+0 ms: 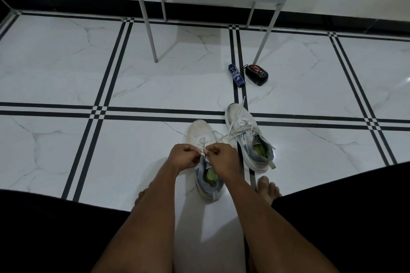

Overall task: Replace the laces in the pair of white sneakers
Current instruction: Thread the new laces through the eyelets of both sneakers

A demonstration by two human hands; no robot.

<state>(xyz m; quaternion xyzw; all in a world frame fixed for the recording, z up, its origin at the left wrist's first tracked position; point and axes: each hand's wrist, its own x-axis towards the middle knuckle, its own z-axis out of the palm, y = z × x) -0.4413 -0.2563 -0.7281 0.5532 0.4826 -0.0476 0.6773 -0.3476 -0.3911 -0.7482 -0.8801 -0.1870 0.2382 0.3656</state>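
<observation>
White lace [205, 153] pinched by my left hand [183, 157] and right hand [221, 157] over near sneaker [204, 162]; mid-lacing, next eyelet needs threading.

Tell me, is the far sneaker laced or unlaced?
Laced but untied: the far sneaker has lace crossing its eyelets, with loose ends trailing onto the floor.

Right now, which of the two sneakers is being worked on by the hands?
The nearer sneaker, closer to the person's feet; both hands pinch its lace over the eyelets. The farther sneaker, to its right, lies untouched with loose laces.
</observation>
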